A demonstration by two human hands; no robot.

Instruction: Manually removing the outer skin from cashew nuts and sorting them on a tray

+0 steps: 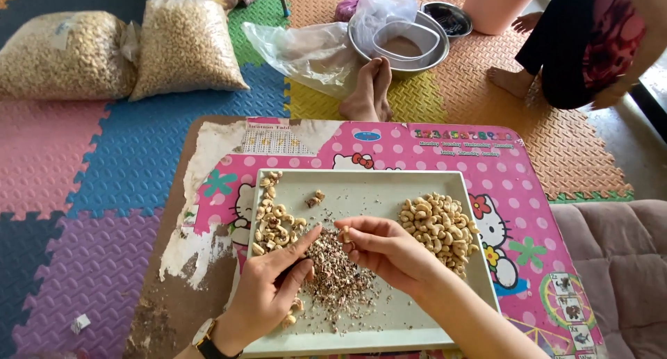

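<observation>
The cashew nut (pixel 344 235), small, light and brittle-looking, sat pinched in the right hand (pixel 389 251) over the tray (pixel 361 182); the left hand (pixel 267 289) clamped a dark, thin tool (pixel 295 265), best held at the nut's flanks.

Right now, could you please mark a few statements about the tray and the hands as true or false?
1. The right hand pinches a single cashew over the tray. True.
2. The pile of peeled cashews lies on the tray's left side. False: it lies on the right.
3. Husk scraps are heaped in the tray's middle. True.
4. The left hand rests on the floor mat. False: it is over the tray, beside the husks.
5. Two filled bags lie on the floor mat. True.
</observation>
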